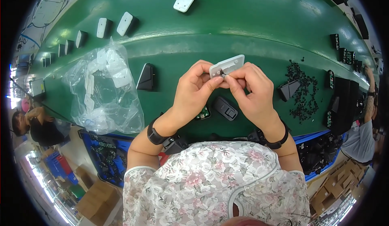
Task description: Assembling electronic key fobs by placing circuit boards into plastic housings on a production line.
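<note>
My left hand (195,87) grips a pale grey plastic cover plate (231,65) by its left end, tilted up above the bench. At its lower edge, the thumb and fingers of my right hand (254,89) pinch close to a small black part (221,73), which lies against the plate and is partly hidden by the fingertips. Below my hands a black plastic housing (225,108) rests on the green bench. Beside it, a green circuit board (203,113) shows partly under my left wrist.
Left of my hands lie a clear plastic bag (106,104) with white covers and a black-and-white case (146,77). Small black parts (306,98) spread at right beside another housing (288,90). White-faced cases (127,23) stand farther back. Blue bins (106,157) flank me; people sit at both sides.
</note>
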`<state>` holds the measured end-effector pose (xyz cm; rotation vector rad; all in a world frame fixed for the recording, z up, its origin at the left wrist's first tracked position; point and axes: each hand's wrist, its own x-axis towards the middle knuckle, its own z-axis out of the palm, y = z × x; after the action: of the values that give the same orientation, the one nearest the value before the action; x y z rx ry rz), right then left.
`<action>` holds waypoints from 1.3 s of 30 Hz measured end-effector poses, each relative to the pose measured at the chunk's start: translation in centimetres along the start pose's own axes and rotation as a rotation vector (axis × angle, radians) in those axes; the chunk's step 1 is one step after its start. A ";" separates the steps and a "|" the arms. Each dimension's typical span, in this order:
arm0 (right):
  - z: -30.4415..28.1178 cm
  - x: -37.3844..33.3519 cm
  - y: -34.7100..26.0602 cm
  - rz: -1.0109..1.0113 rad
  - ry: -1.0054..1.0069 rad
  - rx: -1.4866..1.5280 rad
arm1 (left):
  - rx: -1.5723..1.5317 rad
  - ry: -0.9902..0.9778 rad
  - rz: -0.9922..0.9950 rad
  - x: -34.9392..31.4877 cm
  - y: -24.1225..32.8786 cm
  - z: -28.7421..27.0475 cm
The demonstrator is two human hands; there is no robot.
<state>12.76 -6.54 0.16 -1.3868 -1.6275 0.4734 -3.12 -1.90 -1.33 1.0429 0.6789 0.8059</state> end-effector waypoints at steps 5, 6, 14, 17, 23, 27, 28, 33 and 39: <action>0.4 -0.1 0.0 0.145 0.048 0.059 | 0.134 0.000 0.136 0.1 0.1 0.4; 0.4 -0.1 0.2 0.144 0.050 0.057 | 0.233 0.007 0.191 0.1 0.0 0.3; 0.7 0.0 0.0 0.434 0.049 0.693 | 0.581 -0.006 0.466 0.4 -0.2 0.1; 0.4 -0.2 0.9 -0.059 0.031 -0.026 | 0.556 -0.010 0.415 0.3 -0.3 0.0; -1.6 -0.2 0.5 0.199 0.070 0.136 | 0.124 -0.017 0.136 0.0 0.4 0.1; -1.6 -0.2 0.7 0.335 -0.079 0.284 | 0.147 -0.063 0.108 -0.1 0.6 0.5; -1.7 -0.2 0.6 0.449 -0.112 0.377 | 0.163 -0.067 0.106 -0.2 0.6 0.5; -1.8 0.0 0.3 0.406 -0.197 0.260 | 0.153 -0.048 0.016 -0.7 1.1 0.2; -1.9 -0.4 1.2 0.416 -0.296 0.471 | 0.087 -0.086 -0.083 -1.2 1.8 0.2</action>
<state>15.03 -7.10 0.00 -1.3263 -1.3210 1.2705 -4.04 -2.49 0.56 1.1145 0.6846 0.6608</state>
